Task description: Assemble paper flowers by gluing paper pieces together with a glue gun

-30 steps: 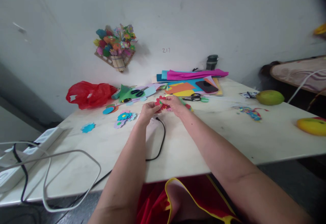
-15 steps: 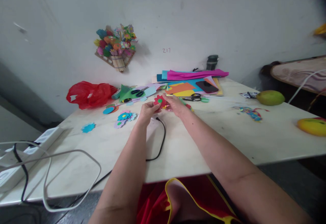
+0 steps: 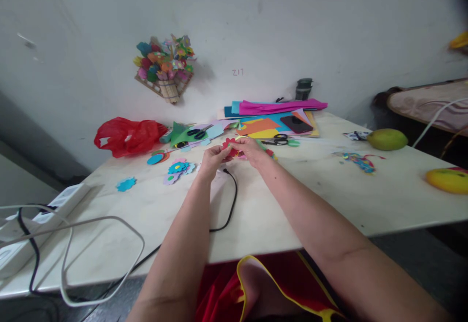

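Observation:
Above the middle of the table, a red paper flower (image 3: 230,142) is pinched between both hands. My left hand (image 3: 214,158) grips its left side with thumb and fingers closed. Closed on its right side is my right hand (image 3: 250,148), whose fingers cover the flower's green centre almost wholly. Left of my hands lies a small pile of paper flowers (image 3: 178,167) in blue and lilac. A single blue paper flower (image 3: 126,184) lies farther left. Round paper discs (image 3: 155,159) rest behind them. Other coloured pieces partly show beneath my right hand.
Scissors (image 3: 281,139) lie right of my hands, and a second dark-handled pair (image 3: 197,132) lies on paper scraps. Behind are coloured sheets with a phone (image 3: 297,124). A red plastic bag (image 3: 127,135), a power strip (image 3: 66,200), a black cable (image 3: 234,205) and a green mango (image 3: 387,139) surround them.
My right hand's fingers have shifted over the flower's middle, so the green centre that showed before is now mostly covered. Both hands stay at the same place.

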{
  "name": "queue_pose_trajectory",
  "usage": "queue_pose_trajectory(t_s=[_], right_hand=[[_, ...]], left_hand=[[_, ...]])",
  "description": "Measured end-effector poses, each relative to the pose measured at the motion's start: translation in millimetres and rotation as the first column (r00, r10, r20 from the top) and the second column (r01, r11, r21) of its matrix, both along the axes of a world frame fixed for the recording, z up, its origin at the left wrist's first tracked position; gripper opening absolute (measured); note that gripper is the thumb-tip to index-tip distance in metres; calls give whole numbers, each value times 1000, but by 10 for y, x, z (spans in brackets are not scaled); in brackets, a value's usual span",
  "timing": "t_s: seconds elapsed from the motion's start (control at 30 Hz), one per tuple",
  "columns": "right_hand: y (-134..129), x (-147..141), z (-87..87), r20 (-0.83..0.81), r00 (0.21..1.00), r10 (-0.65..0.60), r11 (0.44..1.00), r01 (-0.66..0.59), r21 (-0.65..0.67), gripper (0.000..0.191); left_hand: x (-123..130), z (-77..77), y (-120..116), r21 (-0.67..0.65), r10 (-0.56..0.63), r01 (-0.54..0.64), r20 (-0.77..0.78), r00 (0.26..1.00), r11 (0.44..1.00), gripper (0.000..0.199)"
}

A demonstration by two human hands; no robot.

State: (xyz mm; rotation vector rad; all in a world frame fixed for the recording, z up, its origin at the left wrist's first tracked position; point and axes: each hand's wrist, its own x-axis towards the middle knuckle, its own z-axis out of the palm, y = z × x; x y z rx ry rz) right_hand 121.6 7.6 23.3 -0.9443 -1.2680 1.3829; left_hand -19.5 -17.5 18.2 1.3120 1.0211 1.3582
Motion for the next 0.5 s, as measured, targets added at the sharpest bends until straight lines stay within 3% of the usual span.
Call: queue_pose_trajectory(t_s=[0.13,0.37,0.5], right_hand=[[23,10,-23,-32,998,47,999,-48,-22,21],[103,20,-94,-236,950,204,974,-223,-53,29],[110,31,-90,-235,945,226,970,-242,-39,32]], left_hand=[[12,-9,11,18,2,-2,17,1000,1000,48],[4,-32,33,25,-5,5,30,1000,1000,46],[-3,-33,38,10,10,-10,44,999,1000,47]])
